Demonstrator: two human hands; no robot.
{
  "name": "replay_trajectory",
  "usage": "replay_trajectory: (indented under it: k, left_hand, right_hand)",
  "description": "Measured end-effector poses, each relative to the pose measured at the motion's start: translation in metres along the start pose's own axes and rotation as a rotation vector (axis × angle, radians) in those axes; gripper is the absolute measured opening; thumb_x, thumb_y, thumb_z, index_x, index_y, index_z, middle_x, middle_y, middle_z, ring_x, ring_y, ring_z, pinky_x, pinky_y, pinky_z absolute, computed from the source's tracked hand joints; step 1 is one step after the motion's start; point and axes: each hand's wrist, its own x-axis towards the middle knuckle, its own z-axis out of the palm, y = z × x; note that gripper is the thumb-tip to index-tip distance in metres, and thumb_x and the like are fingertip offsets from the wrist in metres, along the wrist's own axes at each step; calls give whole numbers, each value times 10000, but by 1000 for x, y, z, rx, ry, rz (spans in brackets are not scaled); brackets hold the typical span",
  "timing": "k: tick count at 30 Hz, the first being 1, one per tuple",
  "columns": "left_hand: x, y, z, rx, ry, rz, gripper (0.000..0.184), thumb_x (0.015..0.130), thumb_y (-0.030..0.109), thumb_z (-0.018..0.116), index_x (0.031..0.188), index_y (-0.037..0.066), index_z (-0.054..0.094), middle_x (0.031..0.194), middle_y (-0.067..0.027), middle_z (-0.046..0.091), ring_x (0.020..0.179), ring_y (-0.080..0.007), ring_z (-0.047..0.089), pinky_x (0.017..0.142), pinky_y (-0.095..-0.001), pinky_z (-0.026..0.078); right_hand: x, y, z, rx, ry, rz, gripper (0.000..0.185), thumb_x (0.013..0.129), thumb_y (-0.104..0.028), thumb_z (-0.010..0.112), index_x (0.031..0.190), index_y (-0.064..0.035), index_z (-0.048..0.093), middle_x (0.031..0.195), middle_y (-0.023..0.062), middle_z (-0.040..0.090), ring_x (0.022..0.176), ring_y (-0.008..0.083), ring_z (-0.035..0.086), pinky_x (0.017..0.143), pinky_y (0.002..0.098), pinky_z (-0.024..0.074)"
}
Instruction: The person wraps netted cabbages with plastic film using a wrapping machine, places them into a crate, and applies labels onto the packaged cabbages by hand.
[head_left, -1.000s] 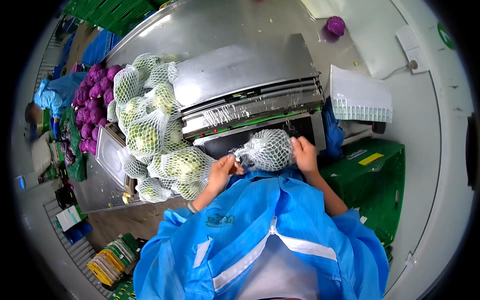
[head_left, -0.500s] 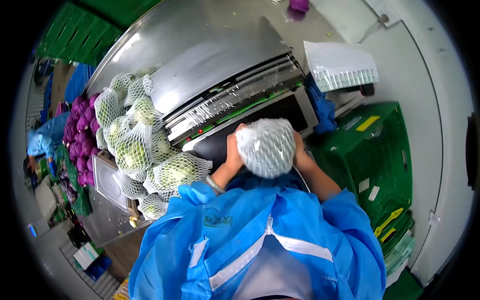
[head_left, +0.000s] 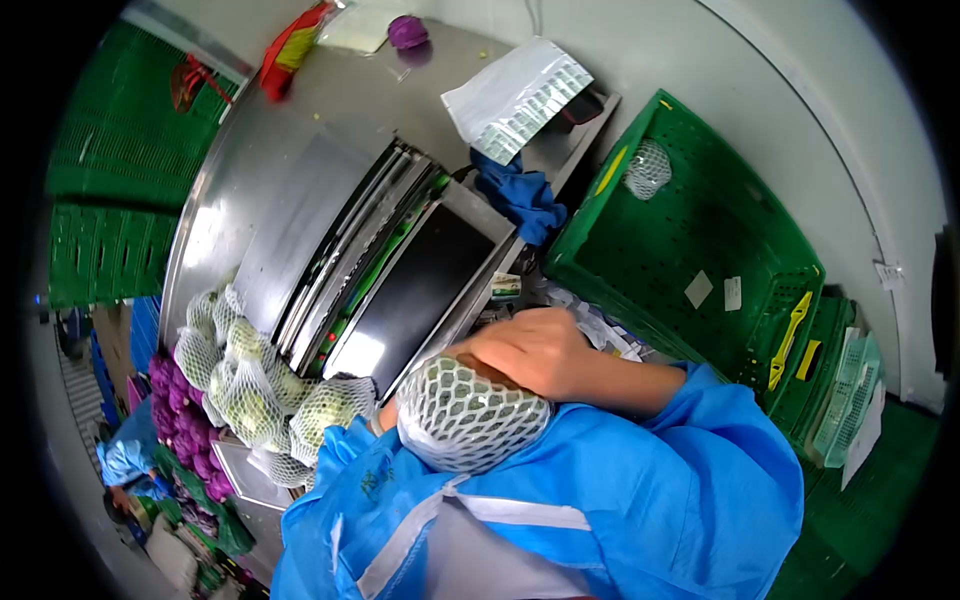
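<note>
A cabbage in a white foam net (head_left: 465,415) is close to my chest, with clear film glinting on it. My right hand (head_left: 535,350) lies bent over its top, fingers closed against it. Only a sliver of my left hand (head_left: 386,413) shows at the cabbage's left side; its fingers are hidden behind the cabbage. Beyond my hands stands a wrapping machine (head_left: 425,265) with a dark flat plate and a film roll. Several netted cabbages (head_left: 250,400) are piled to the left of it.
A green crate (head_left: 600,265) to the right has a netted cabbage (head_left: 648,170) in its far corner. A label sheet (head_left: 520,95) and blue cloth (head_left: 520,195) lie by the machine. Purple cabbages (head_left: 185,415) are heaped at left, near a co-worker in blue (head_left: 128,445).
My view and body have turned right toward the green crate. The netted cabbage has come nearer my chest, and my right hand has shifted from its right side to its top.
</note>
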Motion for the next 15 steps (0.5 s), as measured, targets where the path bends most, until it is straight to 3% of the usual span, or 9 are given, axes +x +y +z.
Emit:
replay_trajectory:
  k: [1, 2, 5, 6, 9, 11, 12, 14, 15]
  left_hand:
    - [6, 4, 3, -99, 10, -77, 242, 1013, 285, 543, 1003, 43, 547, 1109, -76, 559, 953, -121, 518, 792, -272, 413]
    - [15, 4, 7, -184, 31, -128, 224, 1011, 269, 544, 1020, 45, 544, 1113, -73, 560, 965, -120, 520, 804, -272, 415]
    - [53, 1, 18, -338, 148, -207, 181, 1008, 222, 546, 1072, 53, 534, 1125, -62, 563, 1001, -117, 523, 841, -274, 421]
    - [67, -1, 21, -348, 190, -214, 173, 1006, 207, 547, 1089, 56, 531, 1129, -59, 563, 1013, -116, 525, 853, -275, 424]
    - [111, -11, 30, -193, 302, -168, 171, 1003, 160, 549, 1141, 64, 521, 1141, -48, 566, 1049, -114, 529, 890, -276, 430]
    - [139, -17, 31, 88, 363, -84, 188, 1000, 129, 551, 1175, 69, 515, 1149, -42, 568, 1073, -112, 531, 914, -277, 435]
    - [151, -18, 27, 255, 388, -25, 202, 999, 113, 552, 1192, 71, 512, 1153, -38, 568, 1085, -111, 532, 926, -278, 437]
    - [158, -7, 6, 487, 450, 169, 211, 1002, 108, 550, 1207, 76, 508, 1136, -31, 576, 1062, -114, 551, 916, -278, 455]
    - [150, 4, -6, 596, 493, 261, 205, 1006, 119, 547, 1203, 79, 509, 1115, -28, 583, 1028, -117, 569, 893, -278, 472]
  right_hand:
    - [-9, -1, -20, -145, 21, 36, 231, 881, -203, 641, 995, -13, 705, 877, 76, 715, 849, 214, 647, 775, 391, 502]
    - [-14, 11, -32, 66, 2, 129, 432, 825, -302, 732, 1131, -8, 656, 1016, 122, 696, 933, 248, 633, 864, 411, 485]
    - [-18, 22, -67, 697, -136, 216, 793, 698, -398, 844, 1319, -11, 539, 1209, 167, 615, 1035, 296, 617, 924, 401, 478]
    - [-31, 21, -72, 564, -199, 270, 1025, 627, -406, 897, 1439, -14, 410, 1358, 180, 517, 1183, 307, 560, 1008, 379, 442]
    - [-60, 54, -89, 794, -98, 600, 971, 628, -333, 894, 1420, -4, 437, 1371, 144, 523, 1272, 271, 504, 1057, 366, 408]
    - [-95, 88, -93, 1216, 249, 818, 902, 647, -285, 864, 1396, 16, 461, 1301, 120, 580, 1210, 227, 554, 1055, 368, 422]
    - [-116, 106, -93, 1313, 498, 824, 765, 728, -273, 803, 1361, 23, 493, 1245, 122, 618, 1138, 216, 597, 1004, 372, 470]
    - [-172, 168, -106, 1266, 653, 674, 470, 907, -234, 597, 1305, 8, 539, 1207, 140, 643, 1032, 243, 648, 907, 420, 533]
    - [-201, 196, -118, 1309, 746, 785, 459, 956, -262, 535, 1328, 8, 518, 1251, 153, 621, 1096, 269, 626, 951, 442, 512]
